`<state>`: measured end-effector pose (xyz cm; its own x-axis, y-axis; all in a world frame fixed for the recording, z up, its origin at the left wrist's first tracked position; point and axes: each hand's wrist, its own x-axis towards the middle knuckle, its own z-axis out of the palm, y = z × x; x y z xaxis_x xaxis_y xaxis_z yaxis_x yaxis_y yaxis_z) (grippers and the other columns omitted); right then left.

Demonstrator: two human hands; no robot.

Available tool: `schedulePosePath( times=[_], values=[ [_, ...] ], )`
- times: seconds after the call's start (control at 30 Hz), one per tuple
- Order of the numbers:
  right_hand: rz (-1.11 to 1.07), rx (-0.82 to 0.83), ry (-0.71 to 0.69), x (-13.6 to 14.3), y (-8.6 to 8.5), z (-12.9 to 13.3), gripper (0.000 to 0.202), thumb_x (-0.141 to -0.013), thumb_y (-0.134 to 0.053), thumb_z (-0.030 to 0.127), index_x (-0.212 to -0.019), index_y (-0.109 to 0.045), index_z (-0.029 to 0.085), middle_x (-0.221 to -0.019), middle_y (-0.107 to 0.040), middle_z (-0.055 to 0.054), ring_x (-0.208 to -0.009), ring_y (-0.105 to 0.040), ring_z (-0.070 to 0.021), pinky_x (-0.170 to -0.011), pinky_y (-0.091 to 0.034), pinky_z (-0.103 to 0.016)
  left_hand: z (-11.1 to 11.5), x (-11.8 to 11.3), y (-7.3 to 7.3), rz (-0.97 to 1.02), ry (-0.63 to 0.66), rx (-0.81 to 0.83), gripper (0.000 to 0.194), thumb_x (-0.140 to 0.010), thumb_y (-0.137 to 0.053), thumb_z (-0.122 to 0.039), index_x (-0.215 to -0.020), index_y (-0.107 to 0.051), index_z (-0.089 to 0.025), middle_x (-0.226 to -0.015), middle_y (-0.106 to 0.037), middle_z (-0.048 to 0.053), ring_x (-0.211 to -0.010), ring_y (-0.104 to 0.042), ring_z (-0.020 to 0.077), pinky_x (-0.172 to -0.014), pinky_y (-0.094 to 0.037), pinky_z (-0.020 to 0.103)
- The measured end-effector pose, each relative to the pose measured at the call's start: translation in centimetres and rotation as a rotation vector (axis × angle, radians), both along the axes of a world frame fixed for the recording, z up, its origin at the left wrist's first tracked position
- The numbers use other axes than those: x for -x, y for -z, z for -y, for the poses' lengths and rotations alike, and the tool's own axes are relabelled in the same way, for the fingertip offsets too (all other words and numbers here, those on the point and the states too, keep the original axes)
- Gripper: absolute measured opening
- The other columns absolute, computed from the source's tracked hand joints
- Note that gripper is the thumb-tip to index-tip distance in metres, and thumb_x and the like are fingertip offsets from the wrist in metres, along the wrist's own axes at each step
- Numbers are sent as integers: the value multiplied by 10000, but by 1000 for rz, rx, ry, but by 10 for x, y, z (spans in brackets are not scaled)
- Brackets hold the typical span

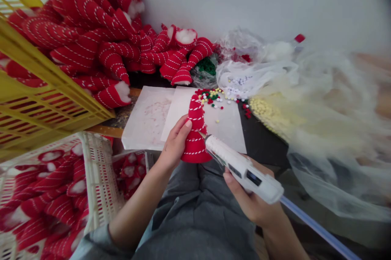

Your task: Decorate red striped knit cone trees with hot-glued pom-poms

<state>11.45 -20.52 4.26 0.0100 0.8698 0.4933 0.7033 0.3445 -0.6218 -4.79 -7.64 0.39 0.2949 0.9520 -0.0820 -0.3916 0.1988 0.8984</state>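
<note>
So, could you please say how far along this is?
The red cone already looks stitched. In hand, the left hand steadies it while the right hand holds the glue gun, tip near it. Apparently left: loose pompoms on the paper, with none clearly on the cone.

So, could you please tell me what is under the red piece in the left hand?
White paper and grey trousers show around the red piece; anything beneath is covered.

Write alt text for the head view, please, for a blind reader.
The left hand holds a red cone with white stitches, and the right hand points a white glue gun at it. Small coloured balls lie on white paper behind; more red cones fill baskets on the left.
</note>
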Motion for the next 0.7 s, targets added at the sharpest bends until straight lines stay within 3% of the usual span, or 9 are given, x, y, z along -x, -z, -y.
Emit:
schedulePosePath(
  times=[0.27, 0.7],
  values=[
    [-154, 25, 26, -6, -1, -1, 100, -942, -667, 226, -843, -680, 226, -746, -728, -31, -643, -716, -186, -528, -579, -254, 2, 1, 5, 18, 5, 50, 480, -861, -740, -565, -1180, -687, -210, -1041, -786, 58, -978, -734, 261, -845, -567, 344],
    [-45, 4, 28, -10, 4, -7, 131, -960, -651, 237, -833, -680, 221, -707, -696, -25, -612, -692, -182, -507, -557, -265, 5, 0, 3, 58, 40, 68, 494, -857, -744, -549, -1210, -687, -208, -1078, -782, 77, -1022, -730, 278, -886, -567, 371]
  ],
)
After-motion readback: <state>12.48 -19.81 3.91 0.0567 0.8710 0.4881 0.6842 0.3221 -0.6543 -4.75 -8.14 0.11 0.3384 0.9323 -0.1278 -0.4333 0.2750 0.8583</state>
